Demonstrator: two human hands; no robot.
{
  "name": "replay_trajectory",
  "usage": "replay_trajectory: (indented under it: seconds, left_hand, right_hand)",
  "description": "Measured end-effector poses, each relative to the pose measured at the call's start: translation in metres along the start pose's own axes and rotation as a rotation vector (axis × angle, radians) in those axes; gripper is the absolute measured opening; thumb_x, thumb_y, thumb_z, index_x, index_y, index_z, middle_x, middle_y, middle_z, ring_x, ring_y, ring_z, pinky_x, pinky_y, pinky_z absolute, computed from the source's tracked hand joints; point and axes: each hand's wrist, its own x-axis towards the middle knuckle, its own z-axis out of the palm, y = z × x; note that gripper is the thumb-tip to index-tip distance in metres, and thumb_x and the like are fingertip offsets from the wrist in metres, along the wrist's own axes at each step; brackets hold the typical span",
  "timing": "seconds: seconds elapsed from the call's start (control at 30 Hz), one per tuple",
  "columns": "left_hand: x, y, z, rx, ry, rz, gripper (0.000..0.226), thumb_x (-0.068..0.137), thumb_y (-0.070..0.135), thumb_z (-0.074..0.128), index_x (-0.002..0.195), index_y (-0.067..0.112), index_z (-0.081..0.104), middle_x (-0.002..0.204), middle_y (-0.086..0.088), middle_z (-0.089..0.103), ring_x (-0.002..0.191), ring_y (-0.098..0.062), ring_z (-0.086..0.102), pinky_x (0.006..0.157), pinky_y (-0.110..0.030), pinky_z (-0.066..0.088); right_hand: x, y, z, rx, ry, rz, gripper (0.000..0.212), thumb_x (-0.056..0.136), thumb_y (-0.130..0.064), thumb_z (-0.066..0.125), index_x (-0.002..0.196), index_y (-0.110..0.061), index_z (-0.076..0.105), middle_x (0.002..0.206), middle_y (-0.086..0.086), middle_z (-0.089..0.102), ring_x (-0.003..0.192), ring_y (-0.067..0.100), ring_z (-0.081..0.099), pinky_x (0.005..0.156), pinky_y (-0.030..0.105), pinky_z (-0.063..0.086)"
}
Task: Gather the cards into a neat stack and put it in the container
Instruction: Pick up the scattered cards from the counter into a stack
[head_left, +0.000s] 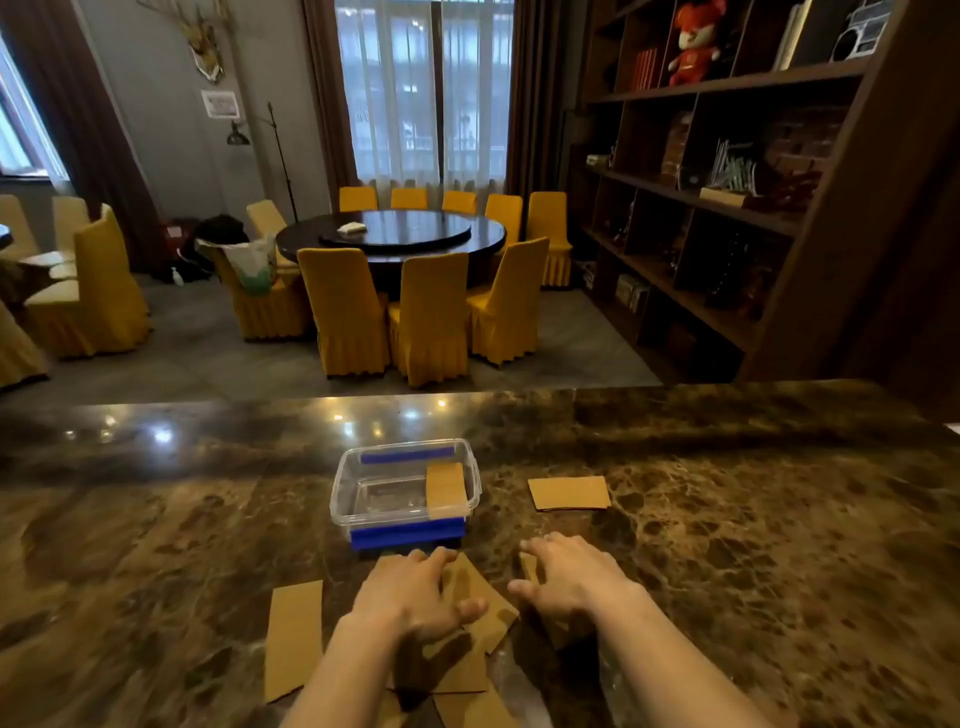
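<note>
Several brown cardboard cards (475, 597) lie scattered on the marble counter near its front edge. My left hand (415, 597) rests flat on the overlapping cards, fingers spread. My right hand (571, 574) hovers or rests just to the right, fingers apart, partly covering another card. A single card (293, 636) lies to the left, and a small pile of cards (569, 492) lies to the right of the container. The clear plastic container (345, 488) with blue clips stands behind my hands, with one card (445, 486) leaning inside at its right side.
The dark marble counter (753, 519) stretches wide on both sides. Beyond its far edge is a dining room with a round table (389, 236) and yellow chairs. A wooden bookshelf (727, 182) stands at the right.
</note>
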Motion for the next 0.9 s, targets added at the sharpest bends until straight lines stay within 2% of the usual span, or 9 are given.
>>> replay_trajectory:
  seconds: [0.23,0.33,0.4,0.47,0.53,0.6,0.7,0.8,0.9]
  left_hand:
    - [0.019,0.024,0.039,0.116,0.078,-0.081,0.075,0.083,0.074,0.049,0.150,0.045,0.036,0.159,-0.004,0.037,0.146,-0.029,0.033,0.119,-0.048,0.032]
    - [0.023,0.032,0.051,0.118,0.162,-0.094,0.065,0.085,0.068,0.054,0.144,0.042,0.044,0.156,-0.003,0.040,0.144,-0.029,0.034,0.118,-0.048,0.034]
    - [0.024,0.038,0.059,0.095,0.219,-0.099,0.059,0.085,0.061,0.062,0.139,0.041,0.048,0.155,-0.002,0.042,0.142,-0.030,0.036,0.116,-0.048,0.036]
    - [0.024,0.043,0.063,0.004,0.278,-0.115,0.046,0.083,0.049,0.072,0.124,0.040,0.056,0.150,0.001,0.045,0.139,-0.028,0.038,0.114,-0.045,0.040]
    - [0.025,0.048,0.065,-0.133,0.346,-0.136,0.031,0.079,0.032,0.080,0.101,0.040,0.059,0.141,0.005,0.048,0.129,-0.020,0.042,0.108,-0.038,0.044]
    - [0.028,0.051,0.065,-0.272,0.397,-0.168,0.043,0.075,0.014,0.081,0.099,0.039,0.055,0.134,0.005,0.047,0.121,-0.015,0.045,0.105,-0.036,0.048]
    - [0.035,0.051,0.064,-0.369,0.431,-0.268,0.065,0.072,0.008,0.082,0.121,0.035,0.049,0.136,0.000,0.046,0.126,-0.020,0.046,0.108,-0.042,0.047]
    - [0.041,0.049,0.064,-0.352,0.385,-0.349,0.081,0.073,0.027,0.085,0.139,0.032,0.037,0.142,-0.006,0.047,0.133,-0.026,0.043,0.113,-0.046,0.041]
    - [0.043,0.055,0.064,-0.297,0.381,-0.408,0.096,0.068,0.049,0.085,0.145,0.030,0.031,0.145,-0.006,0.048,0.135,-0.027,0.044,0.114,-0.046,0.041]
  right_hand:
    - [0.004,0.016,0.025,-0.115,-0.009,-0.012,0.066,0.092,-0.052,0.061,0.150,-0.029,0.040,0.163,0.007,0.030,0.146,0.034,0.030,0.114,0.053,0.037]
    - [0.007,0.018,0.029,-0.120,0.042,-0.022,0.058,0.094,-0.031,0.066,0.148,-0.025,0.045,0.166,0.012,0.024,0.148,0.037,0.025,0.116,0.056,0.033]
    - [0.010,0.018,0.029,-0.086,0.078,-0.027,0.053,0.093,-0.021,0.068,0.143,-0.023,0.051,0.163,0.015,0.028,0.145,0.038,0.027,0.116,0.053,0.035]
    - [0.012,0.018,0.028,-0.024,0.130,-0.021,0.052,0.091,-0.015,0.070,0.139,-0.023,0.052,0.151,0.015,0.042,0.137,0.036,0.034,0.112,0.048,0.040]
    - [0.016,0.021,0.029,0.080,0.172,0.006,0.066,0.087,-0.011,0.074,0.144,-0.026,0.044,0.144,0.013,0.048,0.134,0.035,0.038,0.111,0.046,0.043]
    - [0.018,0.023,0.027,0.179,0.210,0.042,0.085,0.083,-0.012,0.080,0.151,-0.026,0.032,0.142,0.013,0.050,0.134,0.034,0.039,0.113,0.045,0.042]
    - [0.021,0.029,0.027,0.283,0.244,0.065,0.092,0.075,-0.017,0.088,0.149,-0.025,0.032,0.133,0.010,0.058,0.129,0.031,0.049,0.107,0.042,0.047]
    - [0.022,0.035,0.027,0.525,0.215,0.051,0.059,0.086,-0.020,0.078,0.136,-0.034,0.051,0.130,0.003,0.060,0.123,0.025,0.057,0.103,0.039,0.048]
    - [0.024,0.043,0.025,0.736,0.201,0.070,0.035,0.092,-0.023,0.073,0.125,-0.026,0.063,0.117,-0.001,0.066,0.112,0.021,0.062,0.101,0.039,0.050]
